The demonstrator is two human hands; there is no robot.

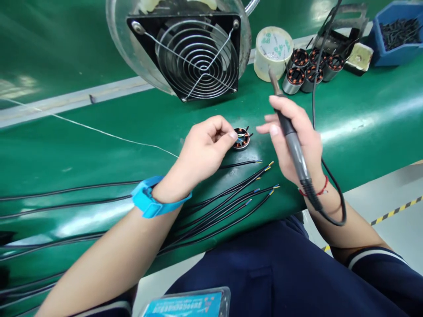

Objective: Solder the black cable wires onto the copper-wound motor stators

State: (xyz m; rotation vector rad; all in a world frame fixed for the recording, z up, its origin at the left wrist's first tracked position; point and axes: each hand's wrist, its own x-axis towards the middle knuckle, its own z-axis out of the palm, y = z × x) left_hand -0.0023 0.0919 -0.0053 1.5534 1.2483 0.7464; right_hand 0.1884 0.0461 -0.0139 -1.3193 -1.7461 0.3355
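Observation:
My right hand (292, 136) is wrapped round a soldering iron (292, 141), its tip pointing up and away, apart from the work. Thumb and forefinger of my left hand (208, 147) are pinched together at the left edge of a small round motor stator (243, 140) with copper windings. Thin yellow-green and blue wires show inside the stator by the fingertips. What the pinch holds is hidden. A thin pale strand (115, 135), perhaps solder wire, runs from the left and disappears behind my left hand. Below lie several black cables (228, 200) with stripped coloured ends.
A fan with a wire guard (201, 66) hangs at the back. Right of it stand a tape roll (272, 57), several stators (312, 72), a small box of yellowish material (360, 57) and a blue bin (396, 46) of dark parts. The iron's cord (315, 88) loops around my right wrist.

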